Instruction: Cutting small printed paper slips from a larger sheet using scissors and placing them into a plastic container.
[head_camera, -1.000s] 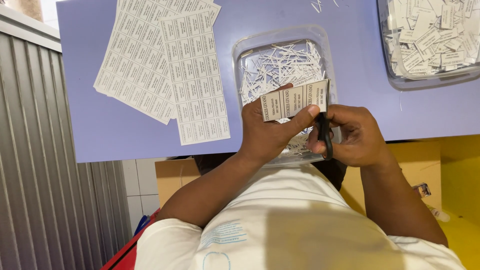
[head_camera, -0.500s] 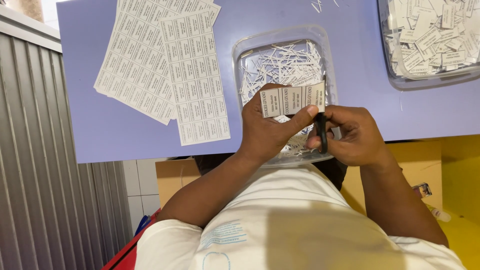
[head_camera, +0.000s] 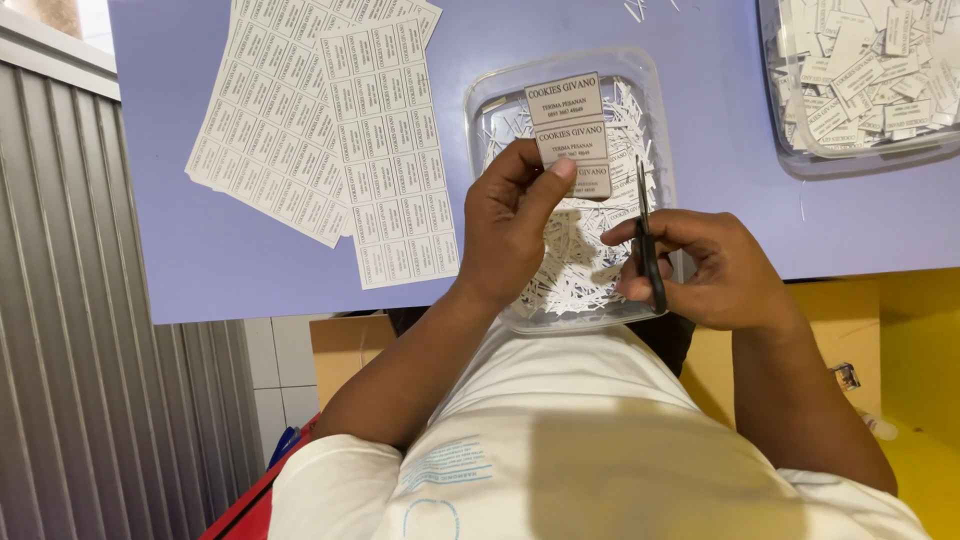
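Observation:
My left hand (head_camera: 510, 225) pinches a short strip of printed paper labels (head_camera: 570, 130), held upright over a clear plastic tray (head_camera: 655, 110) full of thin white paper trimmings. My right hand (head_camera: 715, 270) grips black scissors (head_camera: 648, 240), blades pointing away from me just to the right of the strip. The blades look nearly closed and sit apart from the strip's right edge. Both hands hover above the tray at the near edge of the lilac table (head_camera: 170, 260).
Sheets of uncut printed labels (head_camera: 320, 130) lie fanned out on the table to the left. A second clear container (head_camera: 870, 80) holding several cut labels sits at the far right. A grey ribbed wall panel (head_camera: 90, 350) runs along the left.
My left hand has turned the label strip from lying sideways to standing upright. The scissors have drawn slightly away to the right of it.

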